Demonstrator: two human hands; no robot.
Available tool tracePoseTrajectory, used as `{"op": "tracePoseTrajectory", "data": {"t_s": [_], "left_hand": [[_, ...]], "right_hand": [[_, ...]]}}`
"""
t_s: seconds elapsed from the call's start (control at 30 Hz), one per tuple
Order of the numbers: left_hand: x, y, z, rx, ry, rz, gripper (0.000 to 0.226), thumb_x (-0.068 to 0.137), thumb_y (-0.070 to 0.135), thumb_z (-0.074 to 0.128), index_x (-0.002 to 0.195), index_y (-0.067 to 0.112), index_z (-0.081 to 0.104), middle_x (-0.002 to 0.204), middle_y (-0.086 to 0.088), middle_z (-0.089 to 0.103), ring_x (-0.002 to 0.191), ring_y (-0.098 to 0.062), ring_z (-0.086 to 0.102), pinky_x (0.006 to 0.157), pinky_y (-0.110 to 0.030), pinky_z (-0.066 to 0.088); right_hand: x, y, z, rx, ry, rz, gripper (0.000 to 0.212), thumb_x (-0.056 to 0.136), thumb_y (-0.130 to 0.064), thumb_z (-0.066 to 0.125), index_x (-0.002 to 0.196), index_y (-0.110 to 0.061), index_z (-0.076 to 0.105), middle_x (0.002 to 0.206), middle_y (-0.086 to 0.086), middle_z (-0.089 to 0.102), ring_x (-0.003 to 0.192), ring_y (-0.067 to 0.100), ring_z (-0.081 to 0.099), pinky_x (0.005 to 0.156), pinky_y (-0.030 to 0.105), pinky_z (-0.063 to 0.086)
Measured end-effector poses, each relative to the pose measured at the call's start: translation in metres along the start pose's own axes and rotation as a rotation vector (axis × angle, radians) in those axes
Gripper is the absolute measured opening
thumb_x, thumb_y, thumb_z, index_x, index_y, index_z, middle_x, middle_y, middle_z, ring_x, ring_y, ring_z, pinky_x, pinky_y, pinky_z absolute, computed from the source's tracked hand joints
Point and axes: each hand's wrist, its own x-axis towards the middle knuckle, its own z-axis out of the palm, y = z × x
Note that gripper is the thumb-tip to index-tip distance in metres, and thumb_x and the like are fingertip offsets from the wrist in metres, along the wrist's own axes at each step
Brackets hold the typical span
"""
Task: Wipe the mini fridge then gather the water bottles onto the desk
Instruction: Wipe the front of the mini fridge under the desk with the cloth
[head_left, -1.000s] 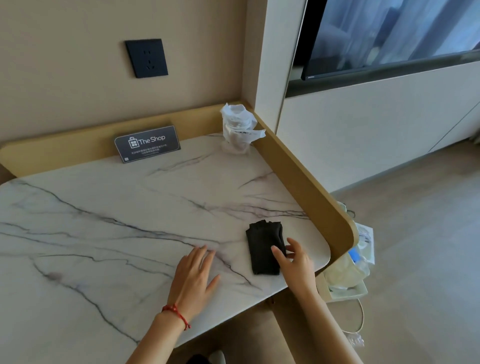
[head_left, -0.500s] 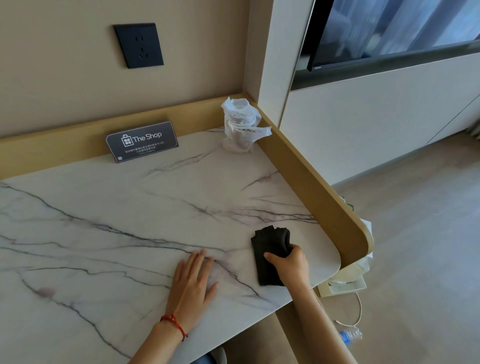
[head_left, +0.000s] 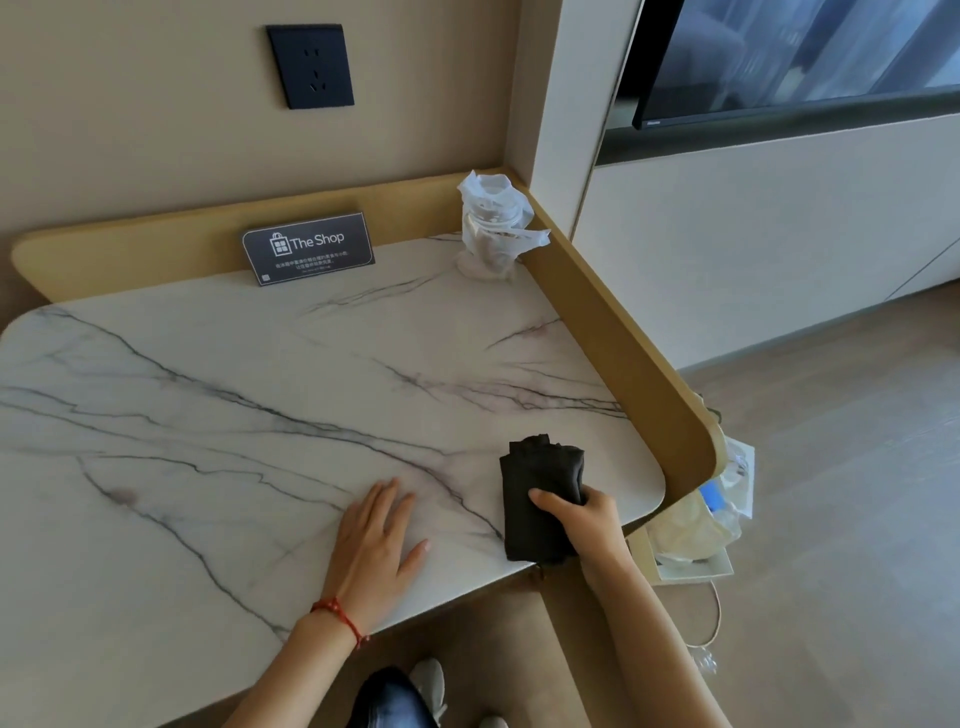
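A: The fingers (head_left: 558, 500) of the right hand (head_left: 587, 519) are being wrapped around a folded black cloth (head_left: 540, 499), which is being gripped at the front right corner of the desk (head_left: 260, 415).

B: And the left hand (head_left: 376, 545)?

A: It is being pressed flat, fingers spread and nothing held, near the front edge, just left of the cloth. A red string bracelet (head_left: 340, 616) is being worn on that wrist.

B: What is being kept at the back?

A: A dark sign (head_left: 307, 247) reading "The Shop" is being leaned against the back rim, and a glass wrapped in white paper (head_left: 493, 228) is being kept in the back right corner.

B: Water bottles?

A: A blue cap is being glimpsed in a white bin (head_left: 696, 540) just beyond the right edge; whether it belongs to a bottle cannot be told.
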Motion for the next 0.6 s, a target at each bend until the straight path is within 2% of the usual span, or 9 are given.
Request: {"op": "tracePoseTrajectory", "data": {"t_s": [0.23,0.37,0.5,0.6], "left_hand": [[-0.054,0.019,0.009,-0.031,0.061,-0.075,0.079,0.093,0.054,0.007,0.119,0.0,0.058,0.127,-0.024,0.056,0.117,-0.042,0.053,0.088,-0.058,0.045],[-0.085,0.019,0.019,-0.049,0.114,-0.117,0.066,0.088,0.049,0.029,0.119,-0.001,0.058,0.13,-0.025,0.053,0.12,-0.043,0.049,0.093,-0.06,0.042],[-0.113,0.016,0.022,-0.065,0.124,-0.129,0.081,0.091,0.058,0.009,0.12,0.0,0.057,0.131,-0.023,0.053,0.122,-0.041,0.048,0.096,-0.059,0.041],[-0.133,0.009,0.025,-0.074,0.133,-0.12,0.08,0.092,0.056,0.008,0.119,-0.001,0.057,0.13,-0.024,0.053,0.122,-0.041,0.048,0.095,-0.058,0.042]], "right_hand": [[-0.043,0.029,-0.013,0.07,-0.131,0.014,0.01,0.08,-0.023,0.068,0.081,-0.019,0.058,0.077,0.003,0.068,0.057,0.009,0.067,0.043,0.016,0.049],[-0.065,0.051,-0.015,0.054,-0.154,-0.025,0.009,0.08,-0.024,0.068,0.083,-0.021,0.06,0.084,0.004,0.07,0.073,0.017,0.068,0.048,0.018,0.053],[-0.087,0.069,-0.014,0.034,-0.159,-0.053,0.009,0.079,-0.023,0.069,0.083,-0.021,0.061,0.087,0.005,0.07,0.079,0.019,0.067,0.051,0.018,0.054],[-0.103,0.08,-0.012,0.017,-0.151,-0.055,0.009,0.077,-0.023,0.071,0.079,-0.019,0.062,0.081,0.003,0.07,0.071,0.015,0.067,0.046,0.016,0.051]]}}
